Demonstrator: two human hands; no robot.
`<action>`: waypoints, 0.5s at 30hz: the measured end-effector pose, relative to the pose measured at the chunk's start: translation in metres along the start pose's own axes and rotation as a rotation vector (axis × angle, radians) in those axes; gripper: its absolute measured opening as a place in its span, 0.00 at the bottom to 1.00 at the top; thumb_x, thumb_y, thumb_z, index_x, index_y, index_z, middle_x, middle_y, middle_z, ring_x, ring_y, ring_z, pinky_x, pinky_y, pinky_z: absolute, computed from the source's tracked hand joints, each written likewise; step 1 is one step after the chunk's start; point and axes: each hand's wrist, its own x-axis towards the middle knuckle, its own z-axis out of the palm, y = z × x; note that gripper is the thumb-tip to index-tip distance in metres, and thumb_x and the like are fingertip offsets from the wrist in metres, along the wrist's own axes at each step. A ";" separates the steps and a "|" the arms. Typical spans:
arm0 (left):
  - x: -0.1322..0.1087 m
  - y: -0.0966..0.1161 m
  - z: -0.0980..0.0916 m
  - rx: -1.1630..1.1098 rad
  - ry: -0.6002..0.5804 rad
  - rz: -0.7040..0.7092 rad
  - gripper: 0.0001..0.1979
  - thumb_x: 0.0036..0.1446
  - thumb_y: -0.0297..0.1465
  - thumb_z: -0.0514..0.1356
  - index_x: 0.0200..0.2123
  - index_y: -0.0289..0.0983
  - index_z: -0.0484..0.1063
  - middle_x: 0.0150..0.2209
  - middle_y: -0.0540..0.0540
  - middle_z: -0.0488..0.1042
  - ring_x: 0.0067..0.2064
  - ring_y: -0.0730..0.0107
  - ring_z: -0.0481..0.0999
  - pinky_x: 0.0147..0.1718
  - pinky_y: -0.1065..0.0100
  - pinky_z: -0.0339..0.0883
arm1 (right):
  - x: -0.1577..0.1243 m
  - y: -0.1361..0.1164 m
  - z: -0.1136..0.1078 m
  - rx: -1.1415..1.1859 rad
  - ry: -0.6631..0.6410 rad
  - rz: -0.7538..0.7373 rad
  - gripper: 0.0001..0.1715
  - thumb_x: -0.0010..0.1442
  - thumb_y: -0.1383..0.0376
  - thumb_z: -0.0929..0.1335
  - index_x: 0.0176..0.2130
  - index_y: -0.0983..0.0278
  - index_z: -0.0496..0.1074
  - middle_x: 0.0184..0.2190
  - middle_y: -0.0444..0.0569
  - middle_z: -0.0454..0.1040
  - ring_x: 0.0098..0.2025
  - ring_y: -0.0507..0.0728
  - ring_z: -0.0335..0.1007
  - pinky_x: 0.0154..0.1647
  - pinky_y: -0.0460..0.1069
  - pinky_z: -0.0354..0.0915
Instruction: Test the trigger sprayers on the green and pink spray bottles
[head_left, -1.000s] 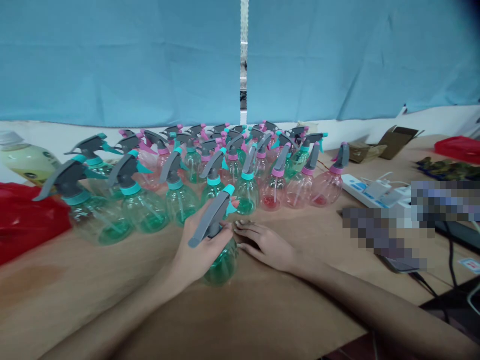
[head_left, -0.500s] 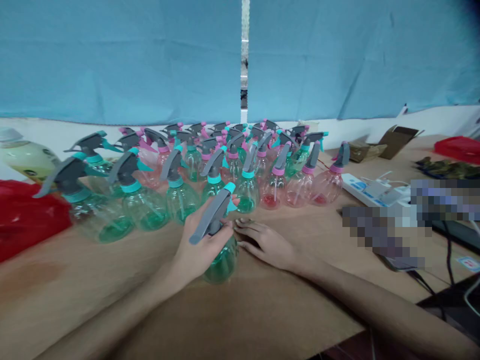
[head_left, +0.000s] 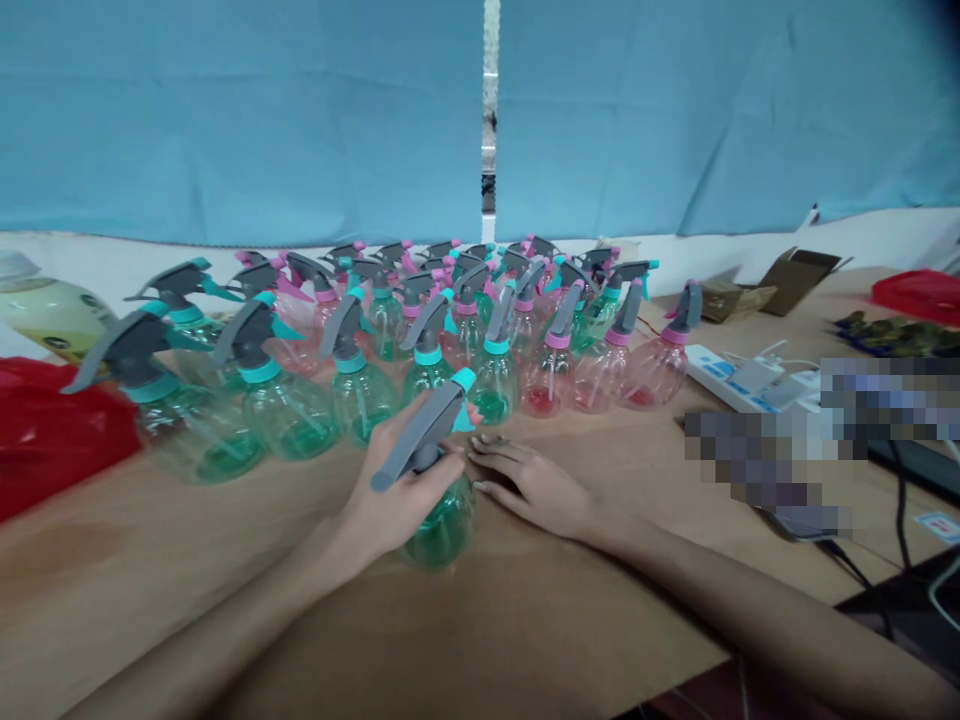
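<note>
My left hand point(head_left: 401, 490) is wrapped around the neck of a green spray bottle point(head_left: 442, 530), whose grey head and turquoise nozzle point up and to the right. The bottle tilts slightly, and the hand hides its collar. Just right of it, my right hand point(head_left: 532, 488) rests on the table point(head_left: 570, 620), palm down with fingers stretched toward the bottle; it holds nothing. Beyond both hands stand rows of similar spray bottles, some green with turquoise collars, like this one point(head_left: 493, 385), others pink, like this one point(head_left: 545, 385).
A red plastic bag point(head_left: 60, 440) and a large yellowish bottle point(head_left: 52, 310) are at the left. On the right lie a white power strip point(head_left: 720, 372) with plugs, a blurred-out object point(head_left: 765, 475), cables and an open cardboard box point(head_left: 799, 280). Blue cloth point(head_left: 262, 120) hangs behind.
The bottle in my left hand has tipped very slightly. My right hand stays in place, and the rows of bottles stand as before.
</note>
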 end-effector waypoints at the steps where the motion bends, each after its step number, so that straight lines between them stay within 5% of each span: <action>1: 0.000 0.000 0.000 0.005 -0.006 -0.003 0.09 0.48 0.26 0.53 0.34 0.41 0.67 0.25 0.53 0.69 0.25 0.71 0.68 0.27 0.69 0.65 | 0.000 0.000 0.000 0.001 0.007 -0.002 0.24 0.65 0.59 0.61 0.57 0.66 0.64 0.57 0.55 0.67 0.61 0.59 0.59 0.62 0.58 0.56; 9: 0.002 0.003 -0.002 0.028 -0.009 -0.010 0.08 0.46 0.26 0.53 0.32 0.41 0.67 0.21 0.55 0.62 0.22 0.73 0.61 0.23 0.70 0.58 | 0.000 -0.001 -0.001 -0.005 -0.002 0.001 0.24 0.65 0.60 0.61 0.56 0.69 0.65 0.56 0.56 0.68 0.61 0.59 0.59 0.62 0.56 0.56; 15: 0.000 -0.003 -0.001 0.079 -0.016 -0.005 0.06 0.49 0.28 0.54 0.31 0.41 0.68 0.24 0.54 0.68 0.25 0.71 0.67 0.24 0.70 0.61 | 0.000 -0.001 -0.001 -0.004 -0.008 0.011 0.24 0.65 0.59 0.61 0.56 0.68 0.65 0.57 0.55 0.67 0.61 0.59 0.59 0.62 0.57 0.57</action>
